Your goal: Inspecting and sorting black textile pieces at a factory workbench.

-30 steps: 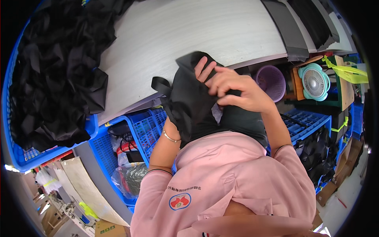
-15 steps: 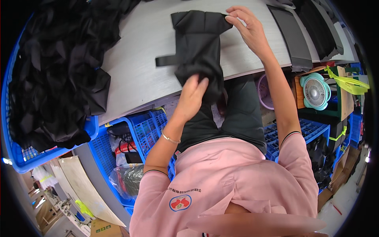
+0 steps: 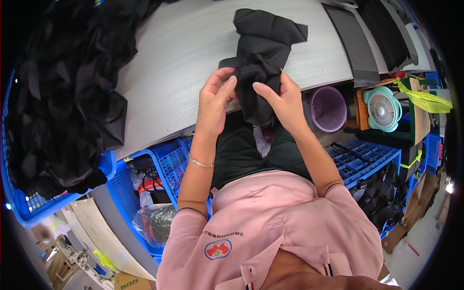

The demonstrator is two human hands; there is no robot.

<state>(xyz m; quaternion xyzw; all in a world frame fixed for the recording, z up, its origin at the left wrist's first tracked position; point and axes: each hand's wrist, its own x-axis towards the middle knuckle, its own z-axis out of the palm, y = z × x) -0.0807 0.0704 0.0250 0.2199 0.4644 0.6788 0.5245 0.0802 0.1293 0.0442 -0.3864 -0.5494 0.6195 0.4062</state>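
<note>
A black sewn fabric piece [image 3: 263,50] lies partly on the pale table, with its lower part bunched and hanging over the front edge toward my lap. My left hand [image 3: 216,99] pinches the left side of the bunched part between thumb and fingers. On the other side, my right hand [image 3: 285,100] grips the cloth, its thumb on top and its fingers partly hidden behind. A short strap-like strip sticks out to the left above my left hand. The far end of the piece spreads wide and flat on the table.
A blue basket [image 3: 110,170] heaped with black fabric [image 3: 67,106] stands at the left. Dark flat panels [image 3: 355,46] lie on the table's right. Below are a purple bin [image 3: 329,110], a turquoise fan [image 3: 383,109] and blue crates [image 3: 365,157].
My right hand has left the far corner and come down to the bunched near part. My left hand has shifted to its left side. The far end has swung right.
</note>
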